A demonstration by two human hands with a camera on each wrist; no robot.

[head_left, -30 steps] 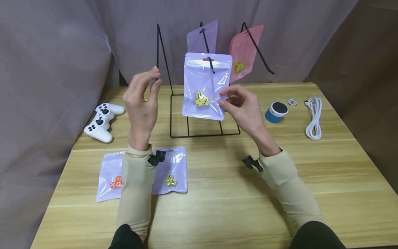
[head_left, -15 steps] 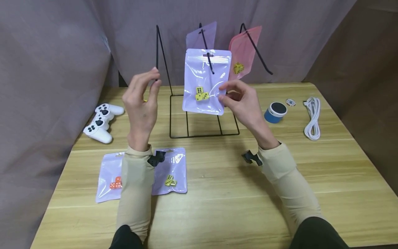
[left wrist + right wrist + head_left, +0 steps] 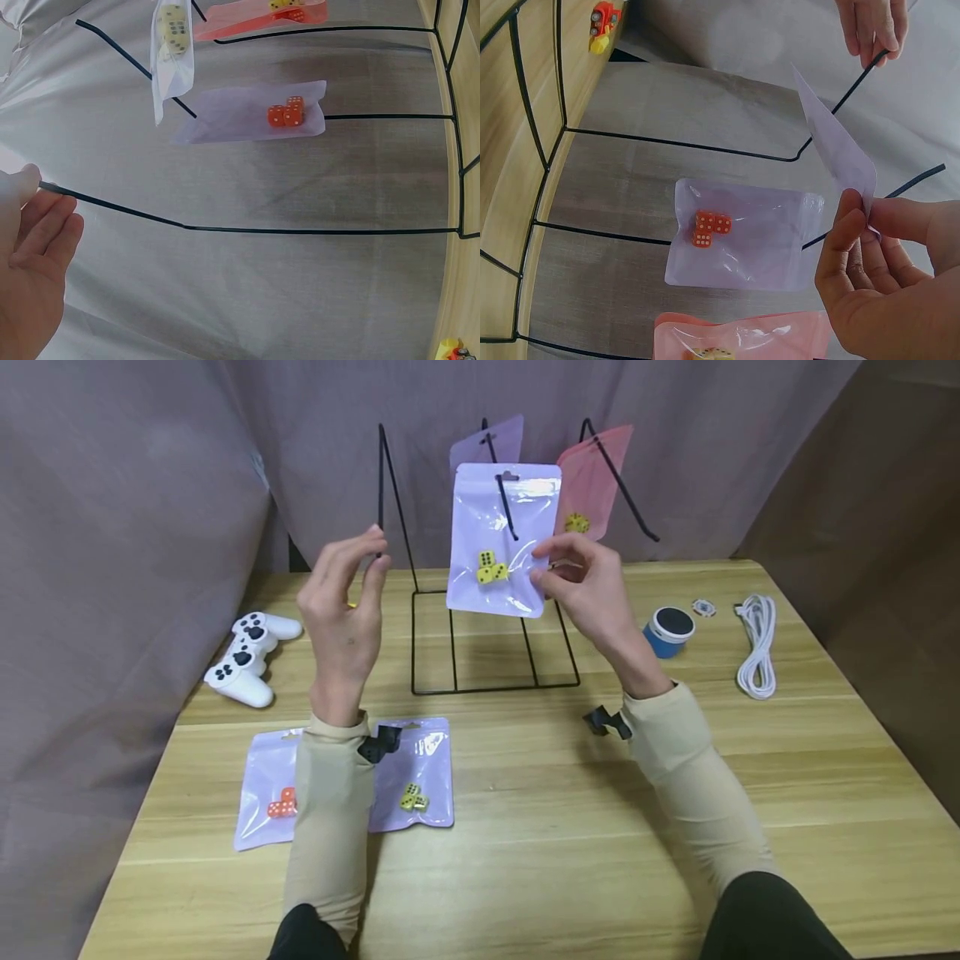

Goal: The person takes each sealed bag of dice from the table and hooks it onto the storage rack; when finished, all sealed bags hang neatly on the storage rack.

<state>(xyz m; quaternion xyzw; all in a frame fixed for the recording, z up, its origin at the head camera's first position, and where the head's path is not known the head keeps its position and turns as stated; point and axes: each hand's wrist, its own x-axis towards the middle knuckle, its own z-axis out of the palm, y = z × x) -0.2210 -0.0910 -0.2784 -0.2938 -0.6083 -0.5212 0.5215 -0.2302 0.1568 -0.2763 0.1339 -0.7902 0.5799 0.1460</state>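
My left hand [image 3: 341, 602] pinches the tip of the rack's left prong [image 3: 112, 206] between thumb and fingers. With thumb and index finger, my right hand [image 3: 588, 585] pinches the right edge of a purple zip pouch [image 3: 502, 527] that holds yellow dice [image 3: 491, 568]. The middle prong [image 3: 506, 506] of the black wire rack [image 3: 495, 691] comes forward through the pouch's hang hole. Farther back on that prong hangs another purple pouch [image 3: 761, 240] with orange dice [image 3: 706, 227]. A pink pouch [image 3: 600, 477] with yellow dice hangs on the right prong [image 3: 630, 502].
Two purple pouches lie near my left forearm: one with orange dice [image 3: 258, 777], partly covered by the sleeve, one with yellow dice [image 3: 435, 768]. A white game controller [image 3: 251, 656] sits left. To the right are a blue speaker [image 3: 667, 631], a chip [image 3: 703, 607] and a coiled white cable [image 3: 757, 647].
My right hand has raised the purple pouch with yellow dice, its hang hole now higher along the middle prong. The left hand stays in place on the left prong.
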